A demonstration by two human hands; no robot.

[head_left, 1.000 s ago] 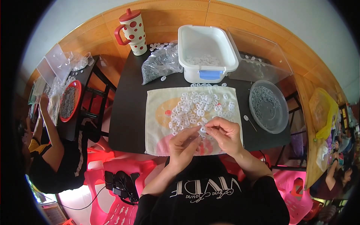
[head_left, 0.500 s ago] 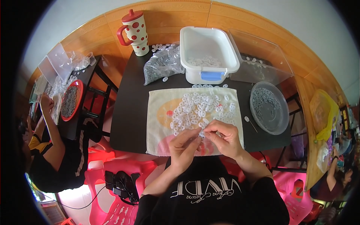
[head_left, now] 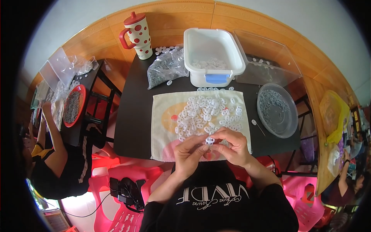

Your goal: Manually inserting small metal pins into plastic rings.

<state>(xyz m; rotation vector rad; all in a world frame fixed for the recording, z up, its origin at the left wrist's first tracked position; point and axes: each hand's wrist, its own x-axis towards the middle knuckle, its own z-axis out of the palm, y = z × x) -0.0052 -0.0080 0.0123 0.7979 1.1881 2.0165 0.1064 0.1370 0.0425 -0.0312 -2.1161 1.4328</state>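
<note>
Head view: both hands meet over the near edge of the black table. The left hand and the right hand pinch one small white plastic piece between their fingertips, so both grips are narrow and closed on it. The piece is held just above the near edge of a pale cloth that lies in the middle of the table. A heap of the same white pieces is spread on the cloth, just past the hands.

At the far edge of the table stands a white tub with a blue latch, with a few white pieces inside. To its left lies a clear bag of small grey bits. A white mug with red dots stands at the far left corner. At the right edge is a round clear bowl with grey bits in it. A small pin lies between the cloth and the bowl.

On the left, another person sits at a second table with a red bowl.
</note>
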